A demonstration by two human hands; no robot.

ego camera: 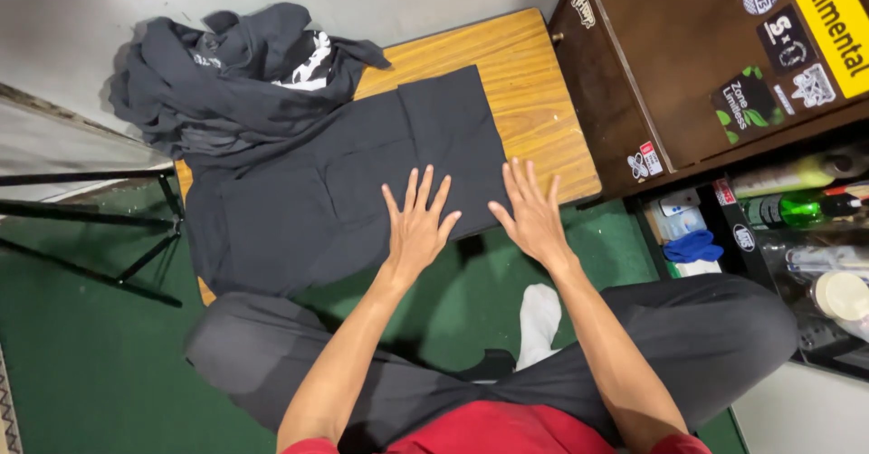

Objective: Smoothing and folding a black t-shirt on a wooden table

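My left hand (418, 226) and right hand (532, 214) lie flat, fingers spread, apart on the dark folded garment (362, 182) beneath them; it seems soft, light, limp—best pinched at its near edge.

Dark folded garment (362, 182) lying flat and smoothed on the small wooden table (534, 110), spanning its near edge and overhanging the left edge, its top right corner squared toward the centre.

A home room. A low wooden table (534, 101) sits on green carpet (81, 363). A stickered cabinet (688, 56) and bottles (806, 205) stand beside it.
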